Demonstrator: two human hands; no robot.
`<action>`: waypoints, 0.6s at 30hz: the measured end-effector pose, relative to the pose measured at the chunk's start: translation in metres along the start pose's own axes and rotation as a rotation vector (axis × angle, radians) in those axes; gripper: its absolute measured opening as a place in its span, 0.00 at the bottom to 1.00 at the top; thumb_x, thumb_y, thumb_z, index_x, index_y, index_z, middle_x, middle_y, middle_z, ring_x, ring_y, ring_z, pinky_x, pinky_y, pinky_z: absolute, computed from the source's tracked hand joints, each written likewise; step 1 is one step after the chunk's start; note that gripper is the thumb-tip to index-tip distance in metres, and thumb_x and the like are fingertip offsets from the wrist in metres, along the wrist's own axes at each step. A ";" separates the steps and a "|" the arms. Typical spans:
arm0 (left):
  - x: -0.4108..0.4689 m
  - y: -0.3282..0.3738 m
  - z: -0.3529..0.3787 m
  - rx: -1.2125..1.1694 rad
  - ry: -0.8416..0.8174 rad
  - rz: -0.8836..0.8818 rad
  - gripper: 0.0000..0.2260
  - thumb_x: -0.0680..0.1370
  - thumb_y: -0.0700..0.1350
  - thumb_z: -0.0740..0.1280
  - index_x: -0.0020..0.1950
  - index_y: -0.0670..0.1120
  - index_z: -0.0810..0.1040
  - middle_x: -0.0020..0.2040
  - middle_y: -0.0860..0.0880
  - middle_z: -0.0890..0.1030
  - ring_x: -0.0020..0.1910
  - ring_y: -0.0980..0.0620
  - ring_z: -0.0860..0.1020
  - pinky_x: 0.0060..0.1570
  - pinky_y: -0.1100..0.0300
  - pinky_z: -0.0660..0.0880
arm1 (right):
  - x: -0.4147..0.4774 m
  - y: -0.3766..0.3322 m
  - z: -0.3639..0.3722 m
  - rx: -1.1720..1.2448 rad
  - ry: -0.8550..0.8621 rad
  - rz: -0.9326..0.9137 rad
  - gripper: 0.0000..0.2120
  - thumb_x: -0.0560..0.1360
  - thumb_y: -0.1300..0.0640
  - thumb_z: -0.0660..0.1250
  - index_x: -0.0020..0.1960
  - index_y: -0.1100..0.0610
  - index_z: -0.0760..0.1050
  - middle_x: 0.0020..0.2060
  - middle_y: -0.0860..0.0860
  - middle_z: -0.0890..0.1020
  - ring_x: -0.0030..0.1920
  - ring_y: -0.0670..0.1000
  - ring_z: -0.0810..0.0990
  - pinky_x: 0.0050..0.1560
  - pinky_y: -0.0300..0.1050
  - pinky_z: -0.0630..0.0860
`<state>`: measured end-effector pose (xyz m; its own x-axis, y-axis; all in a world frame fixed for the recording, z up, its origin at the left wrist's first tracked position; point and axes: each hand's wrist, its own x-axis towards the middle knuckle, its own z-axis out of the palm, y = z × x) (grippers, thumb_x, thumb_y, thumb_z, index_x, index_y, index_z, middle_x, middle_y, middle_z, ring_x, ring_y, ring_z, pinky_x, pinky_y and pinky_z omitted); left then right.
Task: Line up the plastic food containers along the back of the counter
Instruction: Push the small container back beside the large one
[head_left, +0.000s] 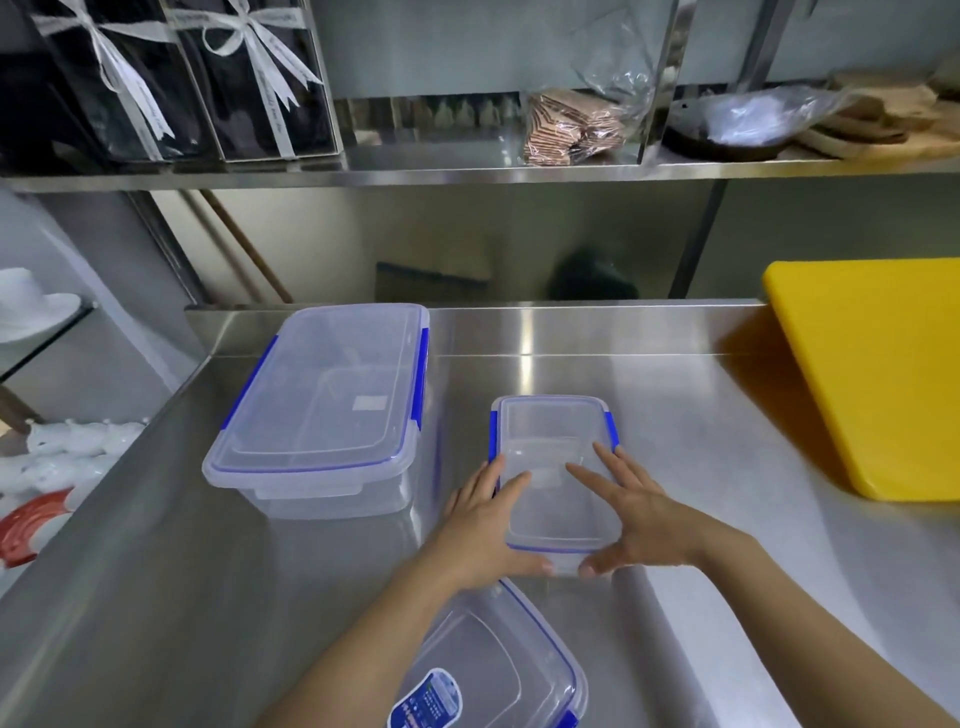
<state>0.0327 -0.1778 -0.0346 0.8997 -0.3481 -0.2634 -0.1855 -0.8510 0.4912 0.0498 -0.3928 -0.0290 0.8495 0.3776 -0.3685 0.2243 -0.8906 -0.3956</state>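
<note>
Steel counter (675, 415). Yellow cutting board (878, 379) leans at right. Large lidded container (322, 405) sits back-left against the backsplash. Labelled container (498, 670) at front edge. Small blue-clipped container (558, 467) mid-counter, gripped at its near end by left hand (483, 525) and right hand (639, 525).

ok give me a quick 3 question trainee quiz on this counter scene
1. True or false: the large container already sits against the back of the counter.
2. Which container do the left hand and right hand hold? A) large container B) small container C) labelled container
3. Fill in: the yellow cutting board lies to the ____ of the small container.

Key: 1 true; 2 B; 3 right
</note>
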 end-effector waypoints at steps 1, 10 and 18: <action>0.002 0.000 -0.001 -0.009 0.012 -0.012 0.45 0.68 0.62 0.71 0.76 0.55 0.48 0.78 0.53 0.41 0.77 0.51 0.43 0.75 0.52 0.48 | 0.004 0.002 -0.002 0.013 0.009 -0.007 0.53 0.61 0.37 0.73 0.74 0.42 0.43 0.76 0.48 0.36 0.75 0.52 0.33 0.75 0.55 0.48; 0.048 0.001 -0.021 -0.005 0.256 -0.041 0.27 0.76 0.54 0.66 0.73 0.52 0.62 0.76 0.52 0.60 0.73 0.50 0.60 0.69 0.55 0.61 | 0.062 0.010 -0.022 0.079 0.175 -0.016 0.43 0.67 0.41 0.70 0.75 0.49 0.52 0.77 0.48 0.47 0.77 0.50 0.42 0.75 0.51 0.54; 0.106 -0.016 -0.032 0.079 0.277 -0.086 0.27 0.79 0.54 0.60 0.75 0.51 0.56 0.79 0.51 0.53 0.77 0.51 0.53 0.71 0.52 0.61 | 0.107 0.006 -0.039 0.012 0.232 0.021 0.36 0.74 0.44 0.62 0.75 0.52 0.49 0.77 0.52 0.46 0.77 0.52 0.42 0.74 0.50 0.55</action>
<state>0.1435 -0.1890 -0.0441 0.9850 -0.1620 -0.0596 -0.1240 -0.9044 0.4082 0.1612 -0.3678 -0.0379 0.9414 0.2889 -0.1738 0.2007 -0.8943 -0.3999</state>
